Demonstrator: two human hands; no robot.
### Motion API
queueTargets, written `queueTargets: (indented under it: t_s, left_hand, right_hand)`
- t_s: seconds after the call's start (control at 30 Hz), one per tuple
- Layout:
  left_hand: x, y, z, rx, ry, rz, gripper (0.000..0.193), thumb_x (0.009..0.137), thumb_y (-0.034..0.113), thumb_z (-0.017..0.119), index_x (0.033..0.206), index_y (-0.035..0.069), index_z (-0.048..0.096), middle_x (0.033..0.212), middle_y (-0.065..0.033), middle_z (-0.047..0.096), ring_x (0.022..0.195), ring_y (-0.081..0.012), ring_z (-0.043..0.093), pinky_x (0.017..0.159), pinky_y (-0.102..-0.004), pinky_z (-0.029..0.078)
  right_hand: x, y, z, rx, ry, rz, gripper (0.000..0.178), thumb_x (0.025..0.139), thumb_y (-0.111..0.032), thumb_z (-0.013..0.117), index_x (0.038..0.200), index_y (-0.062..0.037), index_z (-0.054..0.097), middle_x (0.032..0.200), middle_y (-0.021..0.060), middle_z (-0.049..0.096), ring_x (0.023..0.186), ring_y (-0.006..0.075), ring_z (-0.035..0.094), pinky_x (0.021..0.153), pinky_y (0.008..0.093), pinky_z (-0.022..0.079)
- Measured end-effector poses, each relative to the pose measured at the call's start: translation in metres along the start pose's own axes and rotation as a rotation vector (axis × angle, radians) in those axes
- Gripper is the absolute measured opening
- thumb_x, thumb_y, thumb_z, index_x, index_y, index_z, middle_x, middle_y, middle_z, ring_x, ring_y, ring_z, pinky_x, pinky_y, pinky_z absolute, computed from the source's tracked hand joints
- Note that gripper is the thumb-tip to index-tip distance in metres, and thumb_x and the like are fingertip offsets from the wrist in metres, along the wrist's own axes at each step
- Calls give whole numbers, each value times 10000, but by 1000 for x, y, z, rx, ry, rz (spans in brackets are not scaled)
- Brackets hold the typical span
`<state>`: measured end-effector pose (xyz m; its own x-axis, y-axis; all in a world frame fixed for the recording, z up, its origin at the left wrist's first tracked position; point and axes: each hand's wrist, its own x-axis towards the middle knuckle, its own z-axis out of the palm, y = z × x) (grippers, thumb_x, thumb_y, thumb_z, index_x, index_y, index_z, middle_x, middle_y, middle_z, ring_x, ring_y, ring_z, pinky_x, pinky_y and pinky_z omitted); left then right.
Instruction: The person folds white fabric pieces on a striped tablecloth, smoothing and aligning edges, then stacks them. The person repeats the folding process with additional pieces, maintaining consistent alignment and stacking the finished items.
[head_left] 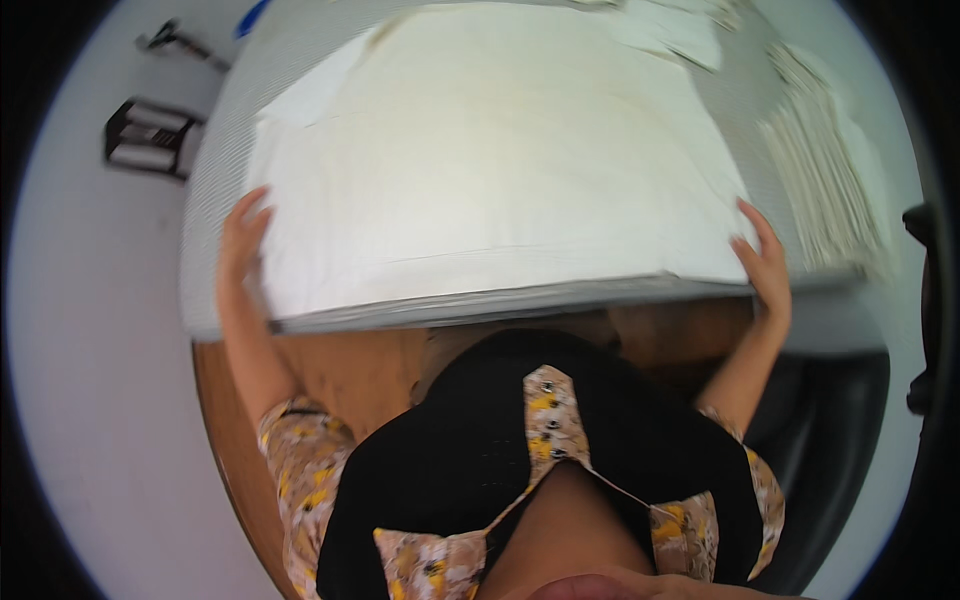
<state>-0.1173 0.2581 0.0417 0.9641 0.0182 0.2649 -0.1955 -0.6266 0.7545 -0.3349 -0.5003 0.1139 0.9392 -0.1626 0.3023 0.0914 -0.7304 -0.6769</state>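
the white cloth [490, 170] lies flat between the left hand [245, 232] and the right hand [767, 262], on the grey surface [215, 235]. both hands have fingers parted and curved at its side edges; whether either one pinches fabric, i cannot tell. a harder pull by one hand could skew or wrinkle the cloth, and its near edge, bodyward of both hands, could slip over the surface's rim. an outward sweep of the right hand could nudge the folded stack [825, 170] beyond it. the left hand is blurred; farther ahead, the top of the picture cuts off some crumpled fabric [675, 32].
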Motion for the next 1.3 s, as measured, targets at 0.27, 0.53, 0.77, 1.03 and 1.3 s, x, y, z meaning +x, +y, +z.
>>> queueTargets:
  t_s: [0.27, 0.53, 0.77, 1.03, 1.3]
  left_hand:
    - [-16, 3, -10, -405, 189, -410, 527, 1001, 85, 609, 1509, 73, 470, 1433, -110, 572, 1258, -192, 566, 1056, -290, 465]
    - [-125, 51, -11, -584, -22, -368, 493, 999, 127, 626, 1482, 131, 530, 1237, -56, 631, 1050, -151, 588, 805, -309, 520]
    - [-140, 19, -15, -951, 401, -182, 218, 1019, 178, 613, 1223, 103, 598, 1220, -50, 605, 980, -155, 581, 808, -365, 539]
    - [-83, 92, -59, -1164, 566, 364, 332, 1048, 182, 566, 1369, 100, 543, 1312, -106, 639, 1169, -253, 613, 1080, -575, 469]
    - [-51, 233, -132, -884, 640, 824, 382, 1079, 141, 462, 1458, 167, 500, 1531, -56, 480, 1445, -315, 423, 1088, -803, 346]
  right_hand:
    - [51, -11, -21, 532, 255, 209, 628, 895, -13, 712, 1488, -59, 512, 1441, 113, 558, 1292, 196, 526, 1117, 309, 375]
    - [44, 0, -24, 440, 135, 80, 569, 910, -81, 722, 1453, -57, 553, 1351, 74, 609, 1165, 146, 583, 1013, 277, 457]
    - [60, 19, -13, 1058, 168, 99, 358, 976, -93, 667, 1322, -13, 624, 1203, 61, 690, 1054, 116, 633, 932, 246, 496]
    - [108, -14, -43, 1323, 351, -343, 284, 1017, -108, 614, 1289, -26, 622, 1157, 75, 686, 1074, 166, 647, 931, 318, 543]
    - [137, -139, -91, 1218, 486, -718, 442, 1059, -280, 493, 1468, -114, 487, 1402, 151, 596, 1289, 326, 579, 1007, 508, 512]
